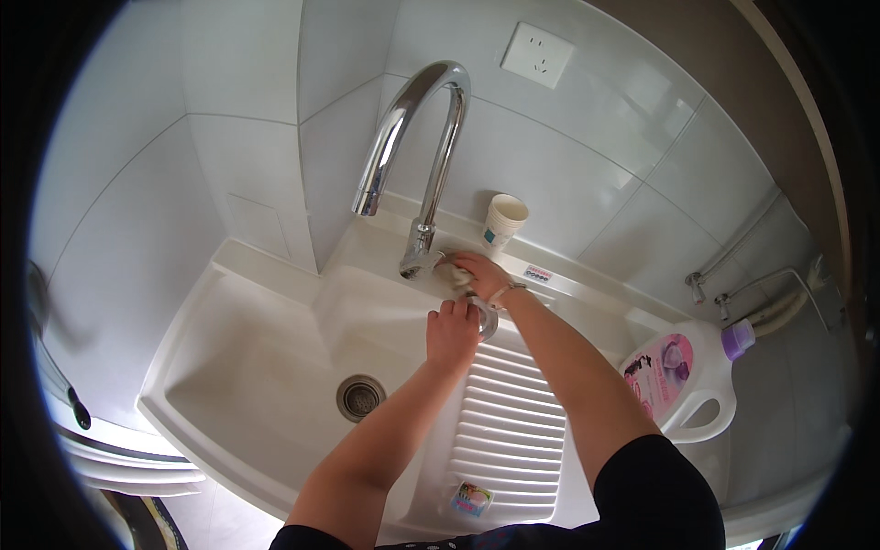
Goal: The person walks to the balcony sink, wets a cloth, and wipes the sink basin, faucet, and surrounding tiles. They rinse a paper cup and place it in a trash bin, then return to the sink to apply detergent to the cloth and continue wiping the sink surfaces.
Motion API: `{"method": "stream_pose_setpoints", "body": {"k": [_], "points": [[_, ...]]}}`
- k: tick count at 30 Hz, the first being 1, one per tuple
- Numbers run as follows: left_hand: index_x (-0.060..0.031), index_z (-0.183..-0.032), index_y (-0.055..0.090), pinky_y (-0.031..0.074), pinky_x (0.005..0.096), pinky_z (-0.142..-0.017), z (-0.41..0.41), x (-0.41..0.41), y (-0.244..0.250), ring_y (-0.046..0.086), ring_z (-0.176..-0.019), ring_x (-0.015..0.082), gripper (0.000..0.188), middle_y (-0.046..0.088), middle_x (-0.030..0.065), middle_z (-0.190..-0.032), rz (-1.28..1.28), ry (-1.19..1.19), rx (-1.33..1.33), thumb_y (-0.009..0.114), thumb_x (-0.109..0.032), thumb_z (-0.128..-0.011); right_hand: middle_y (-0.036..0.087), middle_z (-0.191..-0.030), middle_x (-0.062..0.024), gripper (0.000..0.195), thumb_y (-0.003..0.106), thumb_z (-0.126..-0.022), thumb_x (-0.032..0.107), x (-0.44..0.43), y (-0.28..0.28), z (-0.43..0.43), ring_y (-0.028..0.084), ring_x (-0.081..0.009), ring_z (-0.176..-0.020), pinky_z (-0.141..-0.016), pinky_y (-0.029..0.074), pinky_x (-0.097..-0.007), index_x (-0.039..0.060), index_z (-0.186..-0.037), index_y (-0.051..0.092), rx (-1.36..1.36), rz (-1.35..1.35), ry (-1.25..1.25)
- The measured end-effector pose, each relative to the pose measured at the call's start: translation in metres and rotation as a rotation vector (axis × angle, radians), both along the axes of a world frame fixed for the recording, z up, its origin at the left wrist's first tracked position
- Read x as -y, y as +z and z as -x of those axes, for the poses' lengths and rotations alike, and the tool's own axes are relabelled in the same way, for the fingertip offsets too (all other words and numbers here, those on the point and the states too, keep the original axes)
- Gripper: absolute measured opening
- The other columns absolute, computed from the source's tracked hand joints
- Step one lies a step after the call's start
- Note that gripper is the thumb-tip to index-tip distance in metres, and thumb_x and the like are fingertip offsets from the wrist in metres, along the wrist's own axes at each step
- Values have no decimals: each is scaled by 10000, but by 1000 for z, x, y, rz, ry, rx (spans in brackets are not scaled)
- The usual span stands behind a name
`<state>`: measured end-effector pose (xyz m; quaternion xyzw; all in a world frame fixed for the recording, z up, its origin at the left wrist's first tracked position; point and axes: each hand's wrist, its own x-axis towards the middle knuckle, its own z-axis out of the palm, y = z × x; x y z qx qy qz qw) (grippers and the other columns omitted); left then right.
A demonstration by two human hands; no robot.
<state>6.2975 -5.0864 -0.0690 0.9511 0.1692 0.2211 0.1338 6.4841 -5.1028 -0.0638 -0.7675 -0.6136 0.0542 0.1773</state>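
My left hand (454, 333) is closed on a round, clear or shiny vessel (489, 320), just above the top of the ribbed washboard (510, 426). Most of the vessel is hidden behind my fingers and wrist. My right hand (482, 276), with a bracelet at its wrist, reaches over a pale, blurred item (459, 276) beside the faucet base. Whether the fingers grip that item or only touch it is unclear. The chrome gooseneck faucet (443, 155) rises behind both hands, and no water shows at its spout.
A white laundry sink (254, 357) has a metal drain strainer (361, 397). Stacked paper cups (505, 218) stand on the back ledge. At right is a white detergent jug (677, 385) with a purple cap. A small labelled item (471, 498) lies on the washboard's front end.
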Motion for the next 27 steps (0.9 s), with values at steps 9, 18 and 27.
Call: {"method": "stream_pose_setpoints", "body": {"k": [9, 18, 27], "points": [[-95, -959, 623, 491, 393, -769, -26, 1, -12, 529, -986, 279, 365, 573, 64, -1062, 26, -32, 127, 773, -206, -645, 492, -1295, -109, 496, 581, -720, 43, 185, -2, -51, 486, -346, -1154, -988, 421, -394, 96, -1213, 548, 40, 90, -519], [-96, -946, 646, 482, 390, -769, -33, -31, -8, 522, -1000, 264, 328, 575, 52, -1058, 121, 163, 95, 751, -284, -698, 577, -1140, -59, 368, 668, -656, 63, 175, 27, 45, 541, -300, -1035, -849, 466, -417, 159, -1009, 620, 189, 22, -330], [-194, -1265, 461, 487, 445, -752, -87, -33, 71, 563, -994, 277, 625, 589, 69, -1044, 90, 120, 138, 750, -323, -726, 648, -955, -136, 319, 649, -732, 71, 211, 18, -27, 624, -297, -878, -790, 495, -356, 67, -1045, 592, -291, -196, -691]]}}
